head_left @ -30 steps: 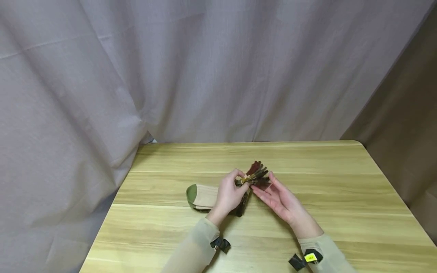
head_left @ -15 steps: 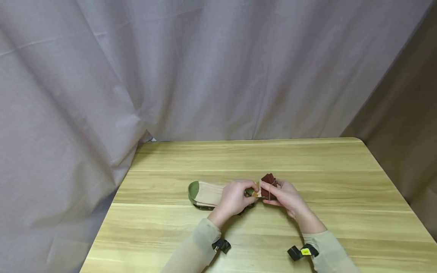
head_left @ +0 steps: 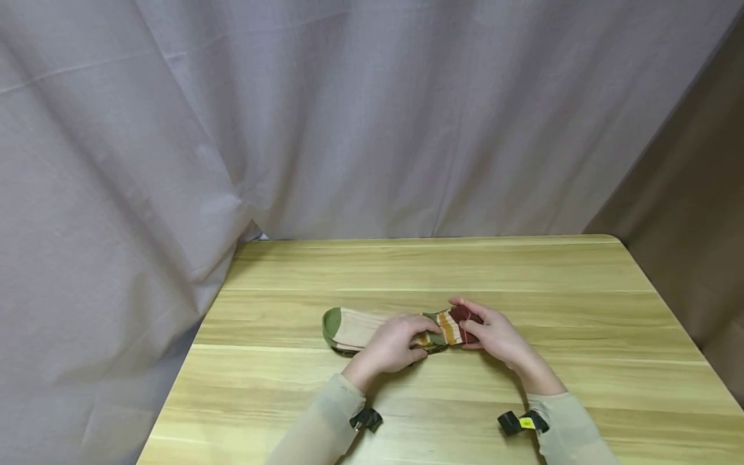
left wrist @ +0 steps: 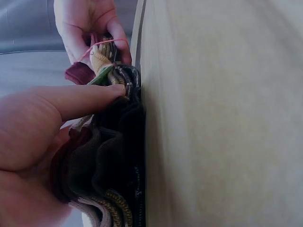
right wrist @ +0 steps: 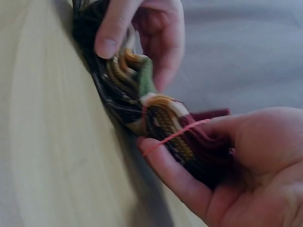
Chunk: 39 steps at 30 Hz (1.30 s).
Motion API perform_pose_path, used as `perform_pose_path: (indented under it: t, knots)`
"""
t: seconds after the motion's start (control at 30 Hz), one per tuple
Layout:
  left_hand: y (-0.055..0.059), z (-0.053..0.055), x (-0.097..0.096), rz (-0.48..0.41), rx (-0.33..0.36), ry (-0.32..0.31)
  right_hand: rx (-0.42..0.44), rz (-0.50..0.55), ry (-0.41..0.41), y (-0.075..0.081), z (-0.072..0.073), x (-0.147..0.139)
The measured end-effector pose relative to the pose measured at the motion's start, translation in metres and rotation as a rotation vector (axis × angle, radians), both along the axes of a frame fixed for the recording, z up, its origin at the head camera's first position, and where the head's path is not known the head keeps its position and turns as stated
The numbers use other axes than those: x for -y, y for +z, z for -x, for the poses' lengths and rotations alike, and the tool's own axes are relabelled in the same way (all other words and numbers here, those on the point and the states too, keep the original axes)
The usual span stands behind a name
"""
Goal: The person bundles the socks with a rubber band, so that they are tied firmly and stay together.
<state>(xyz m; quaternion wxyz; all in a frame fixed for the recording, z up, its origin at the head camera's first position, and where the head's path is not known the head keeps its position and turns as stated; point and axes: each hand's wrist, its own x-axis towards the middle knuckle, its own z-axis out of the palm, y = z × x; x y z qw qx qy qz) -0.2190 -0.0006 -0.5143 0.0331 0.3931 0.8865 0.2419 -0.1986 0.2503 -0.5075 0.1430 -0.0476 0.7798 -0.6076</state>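
A stack of several socks (head_left: 357, 328) lies lengthwise on the table, with cream and green toes at the left and dark red cuffs at the right. My left hand (head_left: 394, 342) grips the stack around its middle, thumb on the near side and fingers over the top. At the cuff end, my right hand (head_left: 500, 337) holds the socks between thumb and fingers. A thin pinkish-red band (right wrist: 177, 136) stretches from the thumb to a finger of the right hand, across the cuffs. In the left wrist view, folded sock layers (left wrist: 102, 156) show under the left hand.
The wood-grain table (head_left: 279, 400) has its far edge near a grey curtain (head_left: 360, 129). A brown curtain (head_left: 686, 194) hangs at the right. Black straps with small devices sit on both wrists, the right one (head_left: 523, 423) with a yellow label.
The sock cuffs, fanned upward a second ago, now extend right in line with the toes. My right hand went from open beside them to holding the cuff end, moving right.
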Motion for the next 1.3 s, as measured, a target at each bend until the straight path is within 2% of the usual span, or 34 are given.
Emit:
perform_pose_path:
  t: [0.13,0.3,0.43,0.63,0.8,0.93,1.03,1.2,1.3]
  knots:
    - [0.002,-0.001,0.000,0.046,-0.033,-0.045,-0.030,-0.053,0.072,0.001,0.000,-0.002]
    - [0.003,-0.001,0.001,0.074,-0.026,-0.054,-0.064,-0.106,0.116,0.000,0.001,-0.003]
    - [0.005,-0.001,0.002,0.074,-0.016,-0.044,-0.129,-0.169,0.090,-0.002,0.001,0.000]
    - [0.006,-0.003,0.003,0.072,-0.020,-0.031,-0.252,-0.321,0.029,-0.002,-0.001,0.006]
    - [0.006,-0.005,0.001,0.078,-0.012,-0.018,-0.273,-0.415,-0.063,-0.003,-0.001,0.011]
    - [0.006,-0.006,-0.001,0.072,-0.003,-0.025,-0.287,-0.470,-0.101,-0.005,-0.001,0.010]
    - [0.005,-0.007,-0.002,0.067,0.002,-0.029,-0.256,-0.433,-0.074,-0.006,-0.002,0.008]
    - [0.007,-0.009,-0.003,0.066,0.016,-0.026,-0.175,-0.250,0.026,-0.005,-0.006,0.001]
    - [0.009,-0.010,-0.004,0.066,0.024,-0.022,-0.146,-0.177,0.071,-0.006,-0.007,-0.003]
